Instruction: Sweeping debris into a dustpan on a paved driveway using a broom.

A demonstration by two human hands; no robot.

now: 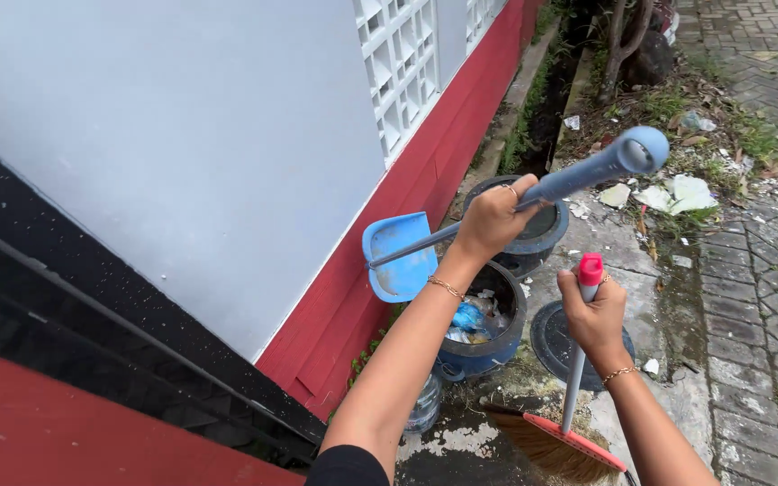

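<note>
My left hand grips the long grey-blue handle of a blue dustpan, holding it tilted over a dark round bin that holds plastic litter. The pan's scoop points toward the red and white wall. My right hand is shut on the grey handle of a broom just below its red cap. The broom stands upright, its red head and brown bristles resting on the ground near my feet.
A second dark bin stands behind the first, and a round black lid lies on the concrete. A clear plastic bottle lies beside the near bin. Litter and leaves lie near a drain channel; brick paving runs on the right.
</note>
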